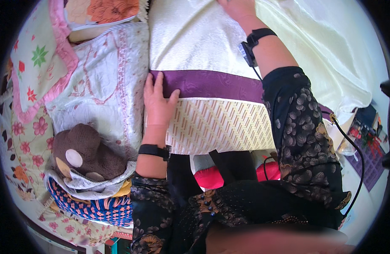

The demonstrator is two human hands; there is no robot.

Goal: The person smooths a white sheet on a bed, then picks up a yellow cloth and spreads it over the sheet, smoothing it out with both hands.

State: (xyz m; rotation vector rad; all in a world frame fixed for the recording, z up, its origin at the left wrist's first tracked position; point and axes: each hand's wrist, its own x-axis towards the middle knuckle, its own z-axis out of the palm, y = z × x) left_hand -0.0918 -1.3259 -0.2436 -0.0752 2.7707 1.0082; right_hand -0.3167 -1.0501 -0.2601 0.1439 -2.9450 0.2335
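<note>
My left hand (160,103) lies palm down at the left end of a purple fabric band (210,84), its fingers spread and nothing gripped. Above the band stretches shiny white cloth (188,41) with soft creases. Below it hangs a cream fabric strip (220,123) with slanted brown and yellow dashes. At the top edge of the view, my right hand (237,9) rests on the white cloth; its fingertips are cut off, so any grip there is hidden.
A whitish blanket (102,73) with pinkish trim borders the cloth on the left. On it sits a brown plush item (87,149), above a blue-and-pink knitted textile (96,206). A pink-edged floral cloth (39,66) lies farther left. At right, a black cable (360,152) hangs beside my sleeve.
</note>
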